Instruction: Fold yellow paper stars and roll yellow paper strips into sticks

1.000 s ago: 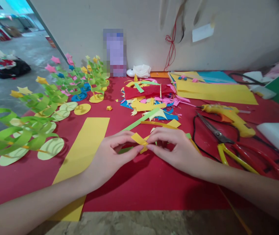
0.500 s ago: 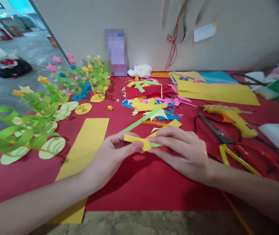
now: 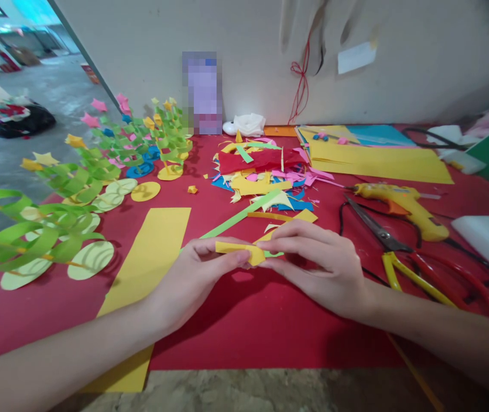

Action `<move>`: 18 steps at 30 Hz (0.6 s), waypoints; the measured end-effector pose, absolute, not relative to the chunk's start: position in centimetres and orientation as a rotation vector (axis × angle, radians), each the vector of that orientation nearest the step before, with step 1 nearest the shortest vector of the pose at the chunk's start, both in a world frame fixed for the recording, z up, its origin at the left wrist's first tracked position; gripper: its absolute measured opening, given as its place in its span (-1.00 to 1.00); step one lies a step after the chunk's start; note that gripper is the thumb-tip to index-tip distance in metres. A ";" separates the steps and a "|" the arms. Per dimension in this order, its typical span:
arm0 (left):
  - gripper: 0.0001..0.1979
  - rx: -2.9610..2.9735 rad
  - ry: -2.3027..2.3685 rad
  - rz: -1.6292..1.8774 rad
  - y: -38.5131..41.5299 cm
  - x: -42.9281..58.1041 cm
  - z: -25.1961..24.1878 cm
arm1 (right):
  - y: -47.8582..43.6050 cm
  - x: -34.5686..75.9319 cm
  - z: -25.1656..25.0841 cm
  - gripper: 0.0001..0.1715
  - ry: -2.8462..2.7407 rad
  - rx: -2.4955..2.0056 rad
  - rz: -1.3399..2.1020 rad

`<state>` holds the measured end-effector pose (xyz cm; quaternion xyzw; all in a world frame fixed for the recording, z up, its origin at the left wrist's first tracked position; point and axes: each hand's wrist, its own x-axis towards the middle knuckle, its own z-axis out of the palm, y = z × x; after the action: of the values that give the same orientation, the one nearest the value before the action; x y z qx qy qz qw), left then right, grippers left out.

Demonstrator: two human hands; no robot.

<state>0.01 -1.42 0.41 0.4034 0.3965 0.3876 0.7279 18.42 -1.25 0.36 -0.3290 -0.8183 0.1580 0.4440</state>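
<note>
A narrow yellow paper strip (image 3: 238, 250) is pinched between both hands just above the red table cover (image 3: 244, 326). My left hand (image 3: 193, 277) grips its left part with thumb and fingers closed. The fingertips of my right hand (image 3: 317, 266) press on its folded right end. A green paper strip (image 3: 240, 216) and orange and yellow slips (image 3: 287, 218) lie on the cover right behind the hands.
A long yellow sheet (image 3: 145, 269) lies left of the hands. Green paper spiral trees (image 3: 55, 223) with stars fill the left side. Scraps (image 3: 261, 169) pile at centre back. Scissors (image 3: 394, 252), a yellow glue gun (image 3: 403, 206) with cords and stacked coloured sheets (image 3: 377, 157) lie right.
The strip has turned from a slanted cross shape to lie nearly level between my fingers, and my right hand has slid closer over its folded end. Both hands rose slightly.
</note>
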 end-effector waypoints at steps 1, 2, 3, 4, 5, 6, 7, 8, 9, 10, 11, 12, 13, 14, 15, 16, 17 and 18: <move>-0.91 0.915 0.892 0.852 -1.4 0.0 0.4 | -1.2 18.4 0.3 -0.84 -2.022 -0.808 0.404; -0.91 0.938 0.909 0.852 -1.4 -0.1 0.3 | -1.2 18.4 0.3 -0.84 -2.013 -0.802 0.419; -0.91 0.959 0.922 0.854 -1.4 -0.1 0.3 | -1.1 18.3 0.2 -0.83 -2.004 -0.799 0.439; -0.91 0.973 0.937 0.859 -1.4 -0.1 0.3 | -1.1 18.3 0.2 -0.81 -1.998 -0.803 0.469; -0.92 0.985 0.952 0.866 -1.4 -0.1 0.3 | -1.1 18.2 0.2 -0.79 -1.994 -0.814 0.506; -0.92 0.997 0.967 0.871 -1.4 0.0 0.3 | -1.0 18.2 0.2 -0.78 -1.997 -0.831 0.552; -0.93 1.006 0.978 0.875 -1.3 0.0 0.3 | -1.0 18.1 0.2 -0.79 -2.006 -0.850 0.600; -0.93 1.016 0.987 0.876 -1.3 0.0 0.3 | -1.0 18.1 0.2 -0.82 -2.019 -0.862 0.644; -0.93 1.030 0.991 0.874 -1.3 0.1 0.3 | -1.0 18.1 0.2 -0.86 -2.036 -0.867 0.681; -0.94 1.048 0.995 0.869 -1.3 0.1 0.2 | -1.0 18.1 0.2 -0.91 -2.052 -0.867 0.720; -0.94 1.068 0.997 0.861 -1.2 0.1 0.2 | -1.0 18.1 0.2 -0.94 -2.066 -0.863 0.764; -0.94 1.087 1.006 0.851 -1.2 0.1 0.2 | -1.0 18.1 0.3 -0.93 -2.078 -0.861 0.809; -0.94 1.109 1.019 0.842 -1.3 0.1 0.2 | -1.0 18.0 0.3 -0.89 -2.084 -0.862 0.854; -0.95 1.139 1.037 0.827 -1.3 0.1 0.3 | -1.0 18.0 0.3 -0.85 -2.088 -0.868 0.899; -0.95 1.174 1.060 0.806 -1.3 0.1 0.3 | -0.9 18.0 0.4 -0.82 -2.089 -0.875 0.942; -0.95 1.212 1.086 0.781 -1.4 0.1 0.5 | -0.8 18.0 0.4 -0.79 -2.089 -0.882 0.981; -0.94 1.253 1.116 0.757 -1.4 0.1 0.6 | -0.8 18.0 0.5 -0.78 -2.088 -0.887 1.017; -0.93 1.291 1.147 0.736 -1.5 0.0 0.8 | -0.7 18.0 0.6 -0.78 -2.081 -0.894 1.060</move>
<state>0.05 -1.47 0.76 0.5549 0.4931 0.3161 0.5908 17.97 -0.72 0.61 -0.3392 -0.7899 0.4022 0.3150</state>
